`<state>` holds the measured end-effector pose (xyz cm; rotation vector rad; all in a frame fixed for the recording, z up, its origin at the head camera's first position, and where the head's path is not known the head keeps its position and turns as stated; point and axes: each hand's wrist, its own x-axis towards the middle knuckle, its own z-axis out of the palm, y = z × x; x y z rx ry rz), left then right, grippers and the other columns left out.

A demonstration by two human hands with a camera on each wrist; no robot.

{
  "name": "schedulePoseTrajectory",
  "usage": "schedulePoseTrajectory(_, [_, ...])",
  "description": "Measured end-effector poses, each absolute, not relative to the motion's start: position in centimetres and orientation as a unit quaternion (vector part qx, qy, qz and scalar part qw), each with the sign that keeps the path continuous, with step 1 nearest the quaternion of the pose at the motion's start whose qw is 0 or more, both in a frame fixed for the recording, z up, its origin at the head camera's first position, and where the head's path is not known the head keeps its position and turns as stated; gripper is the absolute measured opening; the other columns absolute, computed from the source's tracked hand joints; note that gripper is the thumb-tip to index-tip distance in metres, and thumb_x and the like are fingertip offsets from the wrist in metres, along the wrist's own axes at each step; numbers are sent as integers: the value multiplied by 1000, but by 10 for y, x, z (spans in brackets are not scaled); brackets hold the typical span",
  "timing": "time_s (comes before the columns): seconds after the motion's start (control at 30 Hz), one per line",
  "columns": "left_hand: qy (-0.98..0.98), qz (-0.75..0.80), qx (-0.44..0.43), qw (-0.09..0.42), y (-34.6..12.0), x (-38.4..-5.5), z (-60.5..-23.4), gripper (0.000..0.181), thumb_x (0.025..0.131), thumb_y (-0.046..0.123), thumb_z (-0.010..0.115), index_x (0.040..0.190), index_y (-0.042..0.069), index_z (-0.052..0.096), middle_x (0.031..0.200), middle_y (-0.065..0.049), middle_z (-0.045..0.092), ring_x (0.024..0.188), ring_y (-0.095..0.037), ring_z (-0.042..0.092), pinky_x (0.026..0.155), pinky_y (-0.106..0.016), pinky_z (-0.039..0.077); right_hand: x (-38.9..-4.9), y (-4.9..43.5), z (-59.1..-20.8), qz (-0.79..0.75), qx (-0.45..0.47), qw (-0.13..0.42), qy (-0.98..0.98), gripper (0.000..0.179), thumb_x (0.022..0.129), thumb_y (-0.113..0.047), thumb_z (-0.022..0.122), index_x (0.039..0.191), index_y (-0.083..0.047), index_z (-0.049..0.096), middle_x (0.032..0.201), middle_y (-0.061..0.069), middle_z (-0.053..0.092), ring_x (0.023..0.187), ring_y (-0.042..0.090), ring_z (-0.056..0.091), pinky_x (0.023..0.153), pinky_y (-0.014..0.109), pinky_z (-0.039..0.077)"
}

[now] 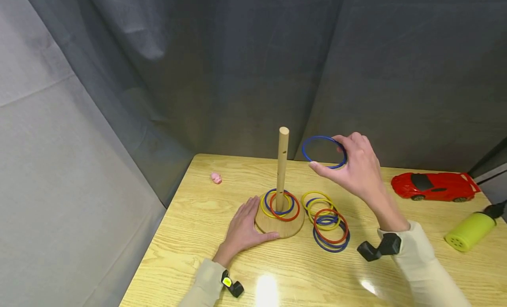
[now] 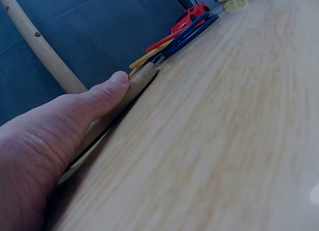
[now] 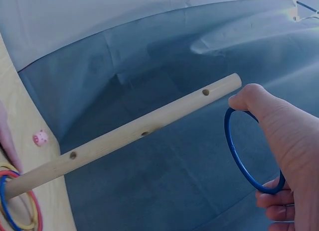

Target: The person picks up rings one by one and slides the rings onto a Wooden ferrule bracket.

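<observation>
A wooden ring-toss post [image 1: 282, 166] stands upright on a round wooden base [image 1: 284, 230]. Around its foot lie a red ring [image 1: 299, 209], a blue ring and yellow ones. My left hand [image 1: 244, 230] holds the base at its left rim, thumb [image 2: 107, 94] along the near edge and fingers on the far side. To the right of the post top, my right hand [image 1: 359, 166] holds a blue ring [image 3: 232, 144] in the air between thumb and fingers. The ring is apart from the post.
Right of the base lies a loose pile of yellow, blue and red rings [image 1: 347, 230]. A small pink pig [image 1: 216, 178] is at the back left. At the right are a red toy car [image 1: 435, 187] and a yellow-green cylinder [image 1: 471, 231] with a black end.
</observation>
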<state>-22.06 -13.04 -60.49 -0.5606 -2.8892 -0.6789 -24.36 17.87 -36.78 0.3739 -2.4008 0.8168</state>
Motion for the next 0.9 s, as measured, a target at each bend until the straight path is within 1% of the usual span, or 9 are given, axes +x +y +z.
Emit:
schedulePoseTrajectory(0.17, [-954,-224,-188,66,-131,-220,-605,134,71,96,60,165,5,29,170,-10,33,158,-24,27,130,-39,23,-246,175,-353,301,144,286,-898,66,72,-54,88,107,-2,67,91,8,50,95,29,46,71,41,38])
schedulePoseTrajectory(0.3, [-954,-225,-188,67,-130,-221,-605,135,71,96,59,165,5,28,170,-11,32,158,-24,27,130,-40,23,-248,172,-343,299,150,293,-896,68,73,-56,88,109,-2,67,91,8,49,96,28,45,70,40,37])
schedulePoseTrajectory(0.53, [-953,-228,-188,60,-133,-221,-608,136,71,97,57,166,5,25,171,-10,30,159,-23,24,131,-39,21,-250,158,-327,307,169,325,-879,72,72,-54,88,115,-1,69,93,9,52,97,31,46,73,39,38])
schedulePoseTrajectory(0.7, [-954,-230,-185,58,-133,-222,-608,137,71,98,57,166,5,24,171,-10,29,159,-23,24,131,-39,20,-251,145,-314,304,190,355,-864,74,70,-56,87,115,1,70,94,13,54,95,32,47,71,39,38])
schedulePoseTrajectory(0.9, [-953,-230,-187,63,-132,-222,-607,135,72,97,56,165,4,25,170,-11,31,158,-24,26,130,-40,22,-256,134,-310,295,209,357,-861,76,69,-58,87,115,0,70,91,9,52,90,30,45,69,37,37])
